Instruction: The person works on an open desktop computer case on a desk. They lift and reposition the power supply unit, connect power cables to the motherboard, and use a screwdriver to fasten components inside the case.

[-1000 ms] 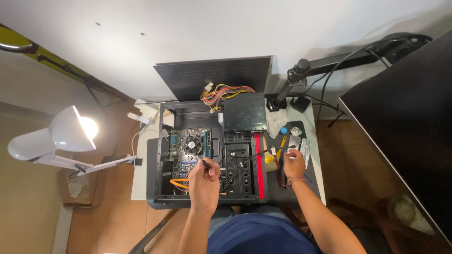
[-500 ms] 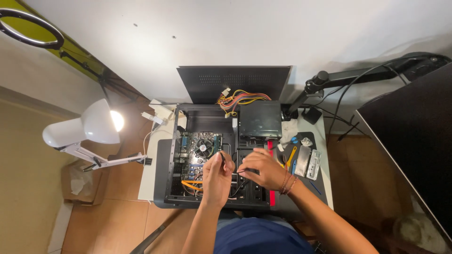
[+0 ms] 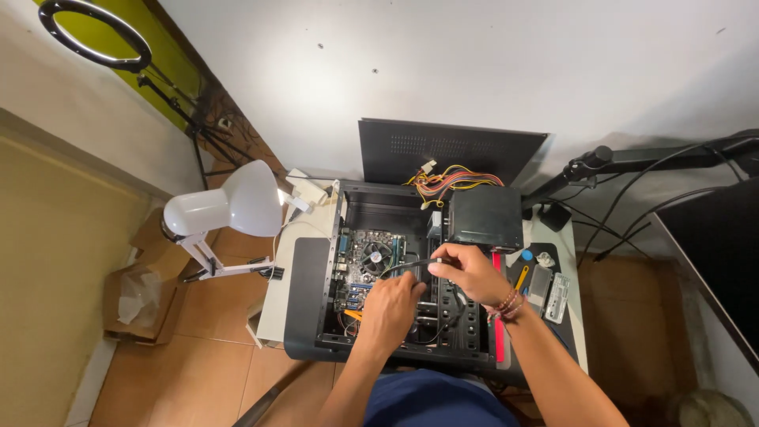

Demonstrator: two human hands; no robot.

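Observation:
An open black computer case (image 3: 310,316) lies flat on a small desk, its motherboard (image 3: 365,265) with a round cooler fan showing on the left side. My left hand (image 3: 391,310) rests inside the case over the lower part of the board, fingers closed on the lower end of a black cable (image 3: 405,267). My right hand (image 3: 468,271) pinches the same cable near its upper end, just below the black power supply (image 3: 485,216). A bundle of yellow, red and black wires (image 3: 452,180) spills from the supply.
The case's black side panel (image 3: 447,147) leans against the wall. A white desk lamp (image 3: 229,204) stands at the left. Small tools and a metal bracket (image 3: 557,297) lie on the desk's right side. A monitor arm (image 3: 632,160) and dark screen (image 3: 715,253) are at the right.
My right hand came from the desk's right edge into the case and took hold of the black cable. The view has shifted, so the case sits further right in the picture.

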